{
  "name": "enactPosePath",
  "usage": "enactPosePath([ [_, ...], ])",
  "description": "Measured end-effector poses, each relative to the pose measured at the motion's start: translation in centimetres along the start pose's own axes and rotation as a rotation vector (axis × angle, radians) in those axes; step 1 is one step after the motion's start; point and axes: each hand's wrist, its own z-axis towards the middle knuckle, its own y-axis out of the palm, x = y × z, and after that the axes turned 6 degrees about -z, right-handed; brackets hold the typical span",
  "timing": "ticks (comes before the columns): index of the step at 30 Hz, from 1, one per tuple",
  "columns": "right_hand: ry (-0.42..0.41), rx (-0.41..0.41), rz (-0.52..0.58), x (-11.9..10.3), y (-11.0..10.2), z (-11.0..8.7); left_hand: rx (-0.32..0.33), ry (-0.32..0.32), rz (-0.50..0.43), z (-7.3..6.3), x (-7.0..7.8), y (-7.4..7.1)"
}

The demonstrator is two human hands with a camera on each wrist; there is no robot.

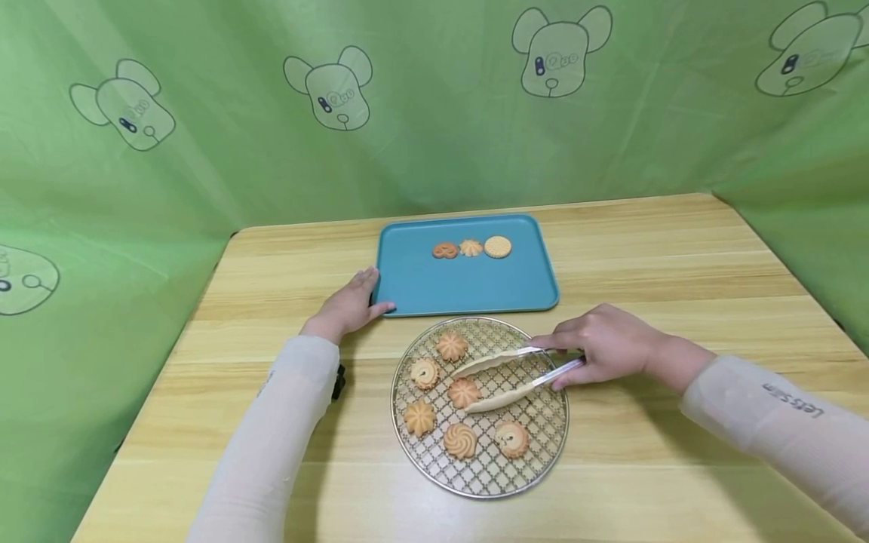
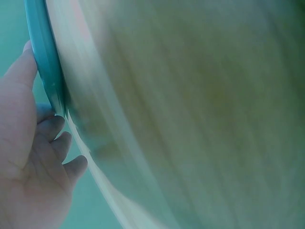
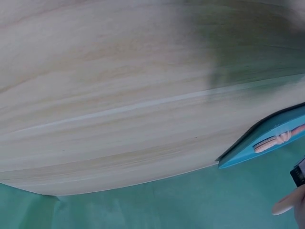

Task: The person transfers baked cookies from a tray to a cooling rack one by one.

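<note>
In the head view my right hand [image 1: 614, 343] holds tongs [image 1: 498, 398] with pale, scalloped tips. The tongs' arms are spread, reaching over a round wire rack [image 1: 487, 473]. Between their tips, close to the lower one, lies a flower-shaped cookie [image 1: 465, 393]. At the left front corner of a blue tray [image 1: 462, 294], my left hand [image 1: 349, 305] grips the edge, thumb over the rim and fingers along the side. The left wrist view also shows that thumb on the tray's rim [image 2: 45, 57]. Only fingertips [image 3: 286, 202] and the tongs' dark end [image 3: 299, 172] appear in the right wrist view.
On the tray sit a pretzel-shaped cookie [image 1: 444, 250], a small flower-shaped cookie [image 1: 471, 247] and a round cookie [image 1: 498, 246] in a row. Several other cookies, including a swirl cookie [image 1: 460, 440], lie on the rack. A green curtain [image 1: 434, 166] stands behind the wooden table [image 1: 271, 302].
</note>
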Motion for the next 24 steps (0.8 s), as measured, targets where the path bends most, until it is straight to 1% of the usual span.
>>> enactPosePath([
  [6, -0.018, 0.053, -0.004, 0.18, -0.21, 0.06, 0.001, 0.003, 0.004, 0.03, 0.03, -0.07],
  [14, 0.001, 0.108, -0.003, 0.47, -0.18, 0.35, -0.001, 0.008, 0.006, 0.03, 0.03, -0.17],
  [19, 0.030, 0.113, -0.019, 0.48, -0.32, 0.63, -0.007, 0.004, 0.005, -0.02, 0.03, -0.28],
  [24, 0.082, 0.080, -0.014, 0.44, -0.49, 0.88, -0.013, 0.002, -0.002, -0.08, 0.10, -0.37],
])
